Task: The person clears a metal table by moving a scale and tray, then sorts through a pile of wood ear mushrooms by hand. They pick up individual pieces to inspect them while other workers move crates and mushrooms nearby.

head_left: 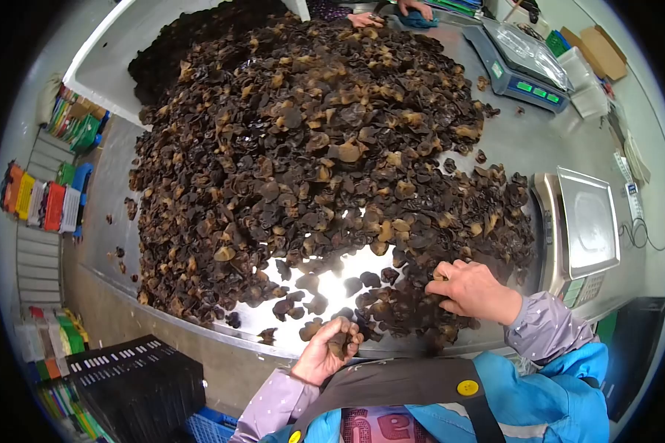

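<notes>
A broad heap of dark brown wood ear mushrooms [295,162] covers much of the steel table. My left hand [325,348] is at the table's near edge, palm turned up, its fingers curled around a brownish wood ear mushroom [338,344]. Over the smaller near-right part of the heap, my right hand [471,291] points left with thumb and fingers drawn together. Whatever is between those fingertips is too small to make out. Between and beyond my hands, loose pieces lie scattered on the shiny metal.
A weighing scale [585,221] stands right of the heap, and another scale [521,66] with lit green displays is farther back. Another person's hands [415,9] are at the far edge, by a blue cloth. Black crates [137,384] are stacked on the floor at lower left.
</notes>
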Available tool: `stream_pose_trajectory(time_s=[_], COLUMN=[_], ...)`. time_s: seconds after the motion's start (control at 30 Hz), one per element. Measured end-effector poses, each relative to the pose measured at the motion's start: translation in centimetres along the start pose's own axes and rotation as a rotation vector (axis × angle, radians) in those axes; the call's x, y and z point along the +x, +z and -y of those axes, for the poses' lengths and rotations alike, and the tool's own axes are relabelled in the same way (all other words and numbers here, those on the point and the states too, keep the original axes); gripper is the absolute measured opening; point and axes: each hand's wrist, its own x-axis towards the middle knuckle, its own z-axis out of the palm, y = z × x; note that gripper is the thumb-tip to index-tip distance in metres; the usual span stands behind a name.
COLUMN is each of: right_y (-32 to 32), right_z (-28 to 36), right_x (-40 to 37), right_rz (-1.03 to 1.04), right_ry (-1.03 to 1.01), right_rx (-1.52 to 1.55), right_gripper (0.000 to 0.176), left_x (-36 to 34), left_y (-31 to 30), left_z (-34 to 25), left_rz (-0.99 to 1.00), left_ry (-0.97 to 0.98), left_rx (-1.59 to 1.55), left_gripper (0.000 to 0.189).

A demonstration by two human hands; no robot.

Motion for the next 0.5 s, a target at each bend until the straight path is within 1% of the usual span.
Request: stream_pose_trajectory(time_s=[0.03, 0.07, 0.13, 0.17, 0.23, 0.3, 0.33, 0.37, 0.43, 0.5], right_y=[-0.6, -1.3, -3.1, -3.8, -3.6, -2.6, -2.4, -1.8, 0.7, 1.9], right_z=[0.2, 0.5, 1.2, 1.3, 0.4, -1.3, -2.0, -2.9, -4.9, -3.6], right_x=[0.1, 0.3, 1.1, 1.7, 3.4, 5.9, 7.5, 9.0, 11.6, 12.0], right_rz=[0.045, 0.045, 0.053, 0.067, -0.103, -0.310, -0.337, -0.406, -0.502, -0.303], right_ry=[0.021, 0.029, 0.074, 0.102, 0.073, 0.031, 0.113, 0.173, 0.259, 0.212], right_rx=[0.067, 0.064, 0.211, 0.203, 0.256, 0.174, 0.181, 0.163, 0.110, 0.012], right_gripper=[0.039, 0.039, 0.046, 0.050, 0.049, 0.050, 0.051, 0.054, 0.061, 0.067], left_x=[0.0, 0.0, 0.1, 0.1, 0.1, 0.2, 0.2, 0.3, 0.2, -0.2], left_y=[0.0, 0.0, -0.1, -0.1, -0.1, 0.0, 0.1, 0.1, 0.2, 0.5], left_z=[0.0, -0.1, 0.0, 0.0, 0.1, 0.1, 0.1, 0.1, 0.2, 0.1], left_rz=[0.023, 0.039, 0.053, 0.060, 0.063, 0.065, 0.065, 0.064, 0.052, 0.023], left_ry=[0.017, 0.003, 0.005, 0.012, 0.010, 0.009, 0.011, 0.012, 0.011, 0.029], left_rx=[-0.053, -0.064, -0.077, -0.090, -0.091, -0.089, -0.077, -0.063, -0.045, -0.023], left_gripper=[0.022, 0.021, 0.021, 0.021, 0.022, 0.022, 0.022, 0.022, 0.022, 0.023])
